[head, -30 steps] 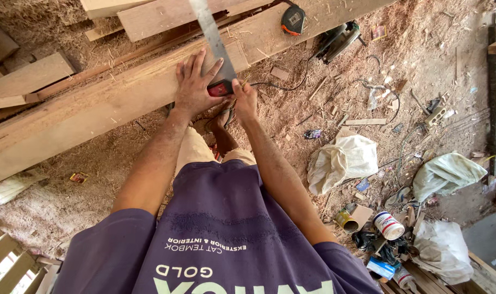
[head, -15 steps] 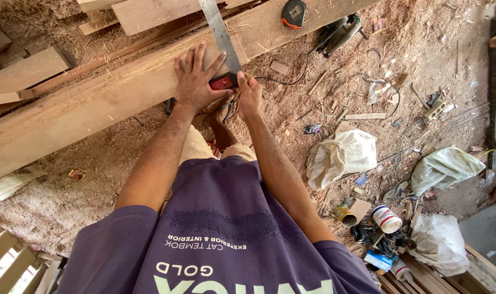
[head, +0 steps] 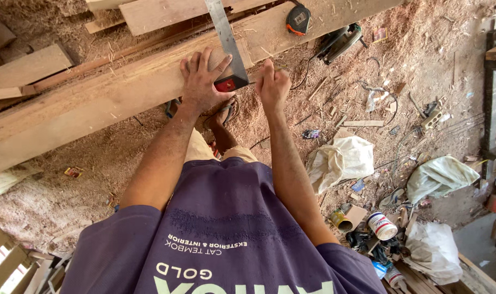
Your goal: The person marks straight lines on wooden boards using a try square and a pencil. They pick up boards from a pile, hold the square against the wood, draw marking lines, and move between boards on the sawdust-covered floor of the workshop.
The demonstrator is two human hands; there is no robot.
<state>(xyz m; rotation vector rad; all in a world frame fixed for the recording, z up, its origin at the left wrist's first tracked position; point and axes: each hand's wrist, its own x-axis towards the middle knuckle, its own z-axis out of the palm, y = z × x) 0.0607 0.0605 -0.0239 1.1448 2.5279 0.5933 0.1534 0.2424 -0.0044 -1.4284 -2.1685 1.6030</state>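
A long wooden plank [head: 95, 103] runs diagonally across the sawdust floor. A metal try square [head: 226, 41] with a red stock lies across it. My left hand [head: 201, 79] presses flat on the plank, fingers spread, holding the square's stock against the near edge. My right hand [head: 272, 84] is closed around a thin pencil, its tip on the plank right beside the square's blade. A black and orange tape measure [head: 298, 19] rests on the plank farther right.
A circular saw [head: 340, 41] lies on the floor beyond the plank's right end. More boards [head: 27, 71] lie at left. White sacks [head: 340, 158], paint cans [head: 381, 226] and wood scraps litter the right side. My sandalled foot [head: 226, 111] stands under the plank.
My right hand has moved from beneath the square's stock up to the right of the blade, onto the plank. The left hand and square stay in place.
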